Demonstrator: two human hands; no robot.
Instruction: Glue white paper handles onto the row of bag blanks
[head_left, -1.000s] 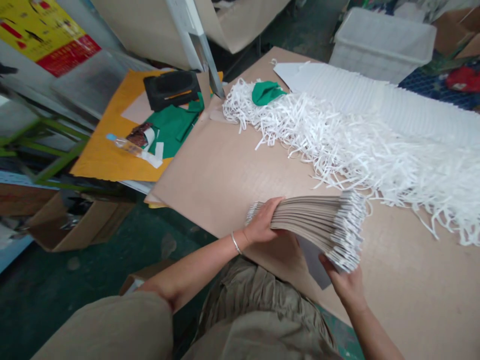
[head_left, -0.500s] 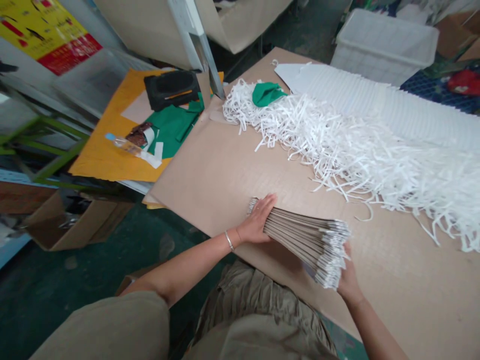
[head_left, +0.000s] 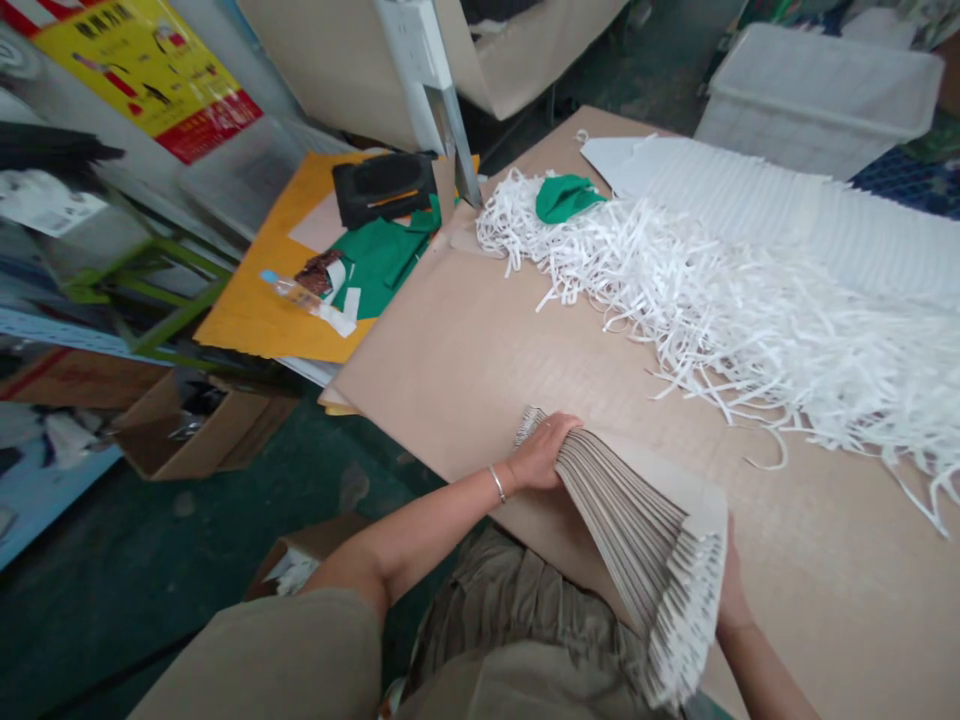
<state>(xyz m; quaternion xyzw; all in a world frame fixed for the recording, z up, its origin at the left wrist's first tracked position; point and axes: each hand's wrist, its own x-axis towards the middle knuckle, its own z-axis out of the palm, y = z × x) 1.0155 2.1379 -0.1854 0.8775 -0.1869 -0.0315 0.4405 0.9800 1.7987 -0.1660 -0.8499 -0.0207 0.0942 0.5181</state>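
Note:
A thick bundle of thin, grey-brown edged sheets with white ends (head_left: pixel 630 520) is held over the near edge of the brown-covered table (head_left: pixel 450 360). My left hand (head_left: pixel 546 452), with a bracelet at the wrist, is closed over its narrow left end. From there the sheets spread like a fan toward the right, and the top one shows a pale flat face. At the wide right end, my right hand (head_left: pixel 733 585) grips the bundle from the side; most of its fingers are hidden behind the sheets. What the sheets are made of I cannot tell.
Beyond the bundle lies a heap of white strips (head_left: pixel 712 310) with a green cloth piece (head_left: pixel 566 198) on it. Behind runs a row of overlapping white sheets (head_left: pixel 810 205). A metal post (head_left: pixel 450 130) rises at the table's far-left corner. A white plastic bin (head_left: pixel 817 100) stands behind.
The bundle's right end has swung down toward me and fanned wider, so the top sheet's pale face now shows. Both hands still hold it. The camera view has shifted left.

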